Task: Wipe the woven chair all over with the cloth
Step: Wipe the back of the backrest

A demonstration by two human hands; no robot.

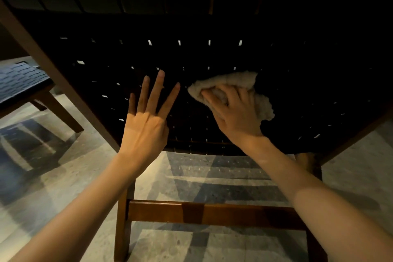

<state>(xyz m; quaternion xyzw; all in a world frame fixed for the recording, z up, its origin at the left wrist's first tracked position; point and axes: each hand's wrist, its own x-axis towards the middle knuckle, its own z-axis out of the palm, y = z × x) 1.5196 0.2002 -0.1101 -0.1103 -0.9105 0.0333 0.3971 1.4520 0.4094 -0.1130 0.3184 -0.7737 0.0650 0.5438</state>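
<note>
- The black woven-strap chair with a brown wooden frame (191,27) is seen from behind — its woven backrest fills the upper view, with the wooden crossbar low between the rear legs.
- The right hand (231,110) has its fingers curled over a crumpled cream terry cloth (231,81), pressing it against the back of the weave.
- The left hand (146,119) lies flat on the weave just beside the cloth, fingers straight and spread.
- A second woven seat on wooden legs (23,83) stands at left on the grey speckled stone floor (63,155).
</note>
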